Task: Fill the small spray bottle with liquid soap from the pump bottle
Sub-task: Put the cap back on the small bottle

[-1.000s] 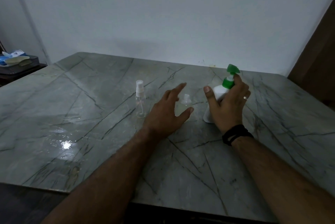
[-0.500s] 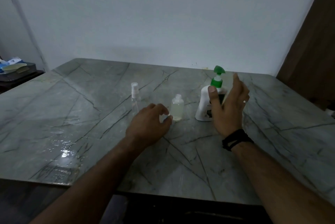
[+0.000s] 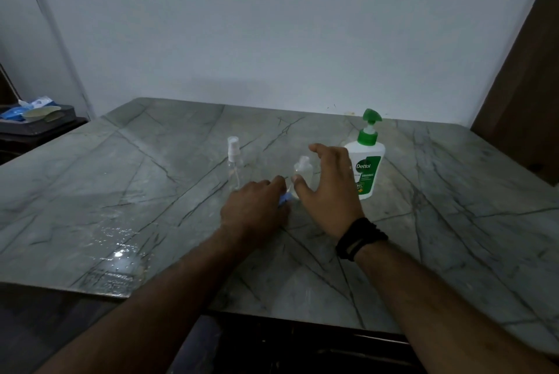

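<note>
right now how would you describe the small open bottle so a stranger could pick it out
On the grey marble table, find the tall white pump bottle with the green top. Just left of it, between the two hands, stands the small clear bottle. Unlike the thin spray bottle further left, it is squat and uncapped.

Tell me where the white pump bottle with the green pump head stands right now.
In the head view, the white pump bottle with the green pump head stands upright on the grey marble table, right of centre, just beyond the right hand.

Glossy veined marble table (image 3: 453, 192); clear plastic spray bottle (image 3: 234, 166).
</note>
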